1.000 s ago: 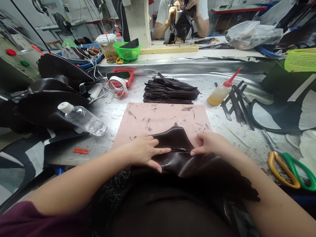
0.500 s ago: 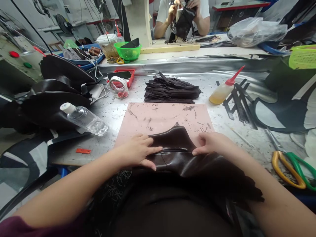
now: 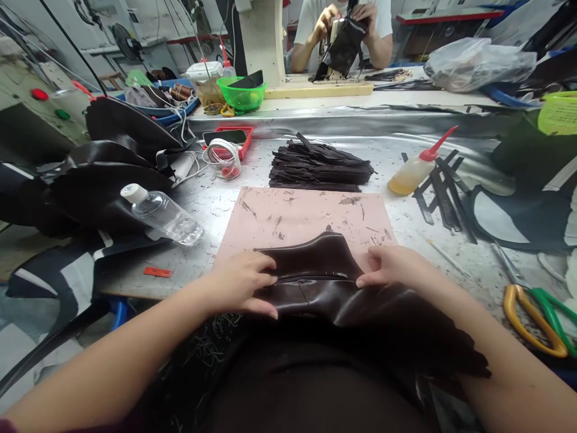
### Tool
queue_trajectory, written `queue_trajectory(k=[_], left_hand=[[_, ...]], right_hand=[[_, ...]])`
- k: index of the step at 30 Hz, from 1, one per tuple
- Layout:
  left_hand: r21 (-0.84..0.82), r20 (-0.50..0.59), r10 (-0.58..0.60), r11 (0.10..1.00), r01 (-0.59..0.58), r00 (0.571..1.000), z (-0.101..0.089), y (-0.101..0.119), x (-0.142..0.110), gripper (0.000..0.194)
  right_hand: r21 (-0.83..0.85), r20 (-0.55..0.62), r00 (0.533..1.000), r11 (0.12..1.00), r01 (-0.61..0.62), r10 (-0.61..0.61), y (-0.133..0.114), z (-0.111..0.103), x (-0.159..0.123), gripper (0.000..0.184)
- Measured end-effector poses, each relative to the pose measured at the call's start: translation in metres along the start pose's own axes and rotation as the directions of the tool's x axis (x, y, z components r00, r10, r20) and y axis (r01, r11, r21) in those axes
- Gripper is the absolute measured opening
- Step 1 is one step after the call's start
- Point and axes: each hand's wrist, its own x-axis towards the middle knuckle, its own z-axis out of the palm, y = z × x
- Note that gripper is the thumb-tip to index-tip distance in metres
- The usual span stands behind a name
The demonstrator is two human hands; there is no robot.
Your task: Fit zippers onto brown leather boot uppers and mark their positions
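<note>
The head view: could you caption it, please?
Left hand and right hand on glossy dark material overlapping a pink mat.

Both hands (image 3: 315, 273) touch glossy dark leather (image 3: 311, 258) over a pink board (image 3: 306, 210)

I count one clear lying bottle (image 3: 164, 213), two red-nozzled bottles (image 3: 411, 174), two green baskets (image 3: 243, 99), one red tray (image 3: 246, 144), one phone (image 3: 224, 137), one pink mat (image 3: 306, 210), one orange tag (image 3: 157, 272), one pair of orange-and-green scissors (image 3: 535, 319) and one fan (image 3: 125, 43).

This was a leatherworking workshop: dark strips (image 3: 321, 163) lay stacked at centre, scissors (image 3: 534, 313) at right, a sewing machine (image 3: 334, 48) at top.
</note>
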Motion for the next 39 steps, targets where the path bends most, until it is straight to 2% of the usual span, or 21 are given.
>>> queue_trajectory(k=[2,3,4,5,7,8,9,10,12,15,17,20,23,25,27,29,32,33,35,37,39], left_hand=[[-0.074,-0.124,-0.09,0.994,0.081,0.988,-0.004,0.004,-0.018,0.041],[-0.119,-0.212,-0.194,0.978,0.172,0.958,-0.004,0.006,-0.027,0.036],[-0.182,-0.287,-0.339,0.937,0.297,0.896,-0.004,0.009,-0.036,0.032],[-0.262,-0.314,-0.498,0.864,0.431,0.808,-0.001,0.011,-0.044,0.031],[-0.429,-0.208,-0.742,0.655,0.622,0.637,0.007,0.015,-0.053,0.034],[-0.496,-0.119,-0.799,0.562,0.662,0.589,0.012,0.016,-0.053,0.037],[-0.551,-0.039,-0.816,0.499,0.668,0.577,0.017,0.017,-0.051,0.039],[-0.6,0.011,-0.81,0.464,0.652,0.586,0.022,0.018,-0.047,0.04],[-0.672,0.037,-0.805,0.419,0.61,0.593,0.03,0.019,-0.036,0.038],[-0.743,0.075,-0.833,0.319,0.588,0.548,0.036,0.023,-0.021,0.027],[-0.797,0.094,-0.828,0.27,0.541,0.553,0.037,0.026,-0.017,0.024],[-0.877,0.108,-0.792,0.208,0.432,0.6,0.036,0.029,-0.016,0.028],[-0.941,0.171,-0.735,0.075,0.329,0.656,0.03,0.029,-0.015,0.04],[-0.953,0.236,-0.689,-0.026,0.302,0.685,0.025,0.028,-0.015,0.046],[-0.942,0.307,-0.66,-0.107,0.318,0.686,0.021,0.028,-0.015,0.045],[-0.933,0.346,-0.642,-0.16,0.321,0.684,0.019,0.029,-0.016,0.043],[-0.949,0.316,-0.628,-0.199,0.246,0.711,0.019,0.033,-0.019,0.044],[-0.953,0.301,-0.628,-0.212,0.214,0.717,0.019,0.034,-0.02,0.044],[-0.956,0.285,-0.639,-0.247,0.161,0.715,0.019,0.036,-0.021,0.044],[-0.952,0.288,-0.657,-0.277,0.132,0.697,0.018,0.037,-0.021,0.043],[-0.951,0.284,-0.672,-0.289,0.11,0.684,0.017,0.037,-0.021,0.043]], right_hand=[[0.031,-0.001,1.0,1.0,0.002,-0.002,0.001,-0.002,-0.002,0.04],[0.07,0.005,1.0,0.998,0.005,-0.005,0.002,-0.002,-0.003,0.039],[0.133,0.012,1.0,0.991,0.016,-0.018,0.002,-0.003,-0.005,0.037],[0.217,0.011,0.999,0.975,0.039,-0.043,0.003,-0.004,-0.006,0.034],[0.402,-0.03,0.994,0.909,0.106,-0.103,0.001,-0.003,-0.007,0.029],[0.472,-0.065,0.989,0.869,0.149,-0.134,-0.002,-0.003,-0.007,0.03],[0.516,-0.104,0.982,0.835,0.189,-0.158,-0.006,-0.002,-0.006,0.033],[0.534,-0.138,0.976,0.818,0.215,-0.167,-0.011,-0.001,-0.005,0.035],[0.52,-0.193,0.971,0.824,0.224,-0.142,-0.021,-0.001,-0.003,0.03],[0.466,-0.222,0.971,0.864,0.19,-0.093,-0.031,-0.003,-0.003,0.023],[0.436,-0.205,0.974,0.883,0.176,-0.093,-0.035,-0.007,-0.007,0.03],[0.455,-0.14,0.981,0.871,0.187,-0.137,-0.037,-0.013,-0.018,0.027],[0.556,-0.042,0.977,0.807,0.198,-0.211,-0.039,-0.015,-0.029,0.023],[0.632,0.006,0.972,0.754,0.177,-0.234,-0.039,-0.013,-0.033,0.026],[0.68,0.053,0.955,0.712,0.179,-0.29,-0.036,-0.008,-0.036,0.031],[0.649,0.113,0.934,0.736,0.19,-0.34,-0.033,-0.002,-0.038,0.035],[0.556,0.211,0.923,0.817,0.157,-0.321,-0.03,0.002,-0.042,0.027],[0.578,0.237,0.915,0.804,0.136,-0.326,-0.03,0.001,-0.044,0.025],[0.706,0.249,0.897,0.703,0.09,-0.365,-0.032,-0.003,-0.048,0.032],[0.823,0.233,0.9,0.568,0.019,-0.368,-0.035,-0.007,-0.051,0.044],[0.867,0.24,0.913,0.496,-0.049,-0.33,-0.038,-0.01,-0.053,0.052]])
